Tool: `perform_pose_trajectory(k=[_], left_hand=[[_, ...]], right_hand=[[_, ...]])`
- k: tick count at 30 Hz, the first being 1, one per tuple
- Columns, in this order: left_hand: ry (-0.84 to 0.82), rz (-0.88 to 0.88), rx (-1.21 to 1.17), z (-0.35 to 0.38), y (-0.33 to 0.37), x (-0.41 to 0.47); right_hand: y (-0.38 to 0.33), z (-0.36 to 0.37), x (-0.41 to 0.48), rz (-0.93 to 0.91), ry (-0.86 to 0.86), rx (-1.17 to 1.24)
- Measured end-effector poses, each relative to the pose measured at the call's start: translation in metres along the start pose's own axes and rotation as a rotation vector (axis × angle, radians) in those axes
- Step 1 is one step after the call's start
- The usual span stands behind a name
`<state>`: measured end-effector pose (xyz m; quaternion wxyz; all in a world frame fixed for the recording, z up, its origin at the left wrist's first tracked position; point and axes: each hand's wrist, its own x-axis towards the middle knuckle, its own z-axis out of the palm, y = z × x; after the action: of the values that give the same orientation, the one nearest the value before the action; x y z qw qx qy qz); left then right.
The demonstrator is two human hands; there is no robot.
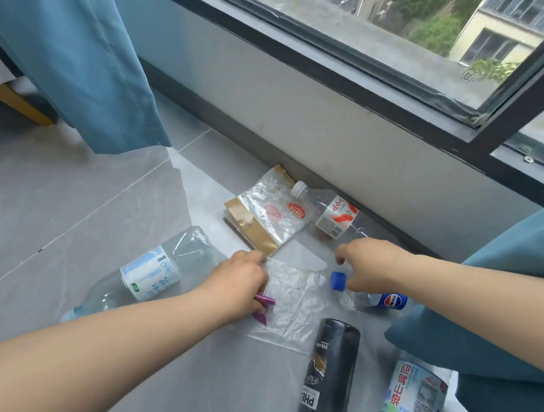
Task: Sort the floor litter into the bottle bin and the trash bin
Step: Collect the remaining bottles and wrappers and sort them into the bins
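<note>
Bottles (149,274), five of them, lie on the floor (60,202) beneath the window (378,24) with two plastic bags (265,220) and one purple wrapper (265,299), which my left grip (239,284) pinches, while my right grip (369,267) clasps the Pepsi bottle (390,301) by its neck.

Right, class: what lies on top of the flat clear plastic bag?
A purple wrapper, pinched by the left grip, lies on its left edge; whatever that grip covers is hidden.
</note>
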<state>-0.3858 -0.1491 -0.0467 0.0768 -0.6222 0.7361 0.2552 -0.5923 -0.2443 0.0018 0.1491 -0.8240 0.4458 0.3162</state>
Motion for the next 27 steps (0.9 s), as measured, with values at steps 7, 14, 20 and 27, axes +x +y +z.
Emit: perform_pose_trajectory(k=[7,14,20,27], left_hand=[[-0.076,0.018,0.302,0.006,0.006,0.009],[-0.065,-0.059,0.335,0.006,0.013,0.009],[-0.102,-0.177,0.265,0.009,0.009,0.003],[-0.086,-0.194,0.244,0.006,0.007,-0.001]], right_hand=[[0.006,0.000,-0.005,-0.013,0.072,0.001],[0.006,-0.002,-0.007,-0.057,0.152,0.000],[0.014,-0.004,-0.004,-0.086,0.426,-0.056],[0.037,-0.003,0.003,0.139,0.318,0.175]])
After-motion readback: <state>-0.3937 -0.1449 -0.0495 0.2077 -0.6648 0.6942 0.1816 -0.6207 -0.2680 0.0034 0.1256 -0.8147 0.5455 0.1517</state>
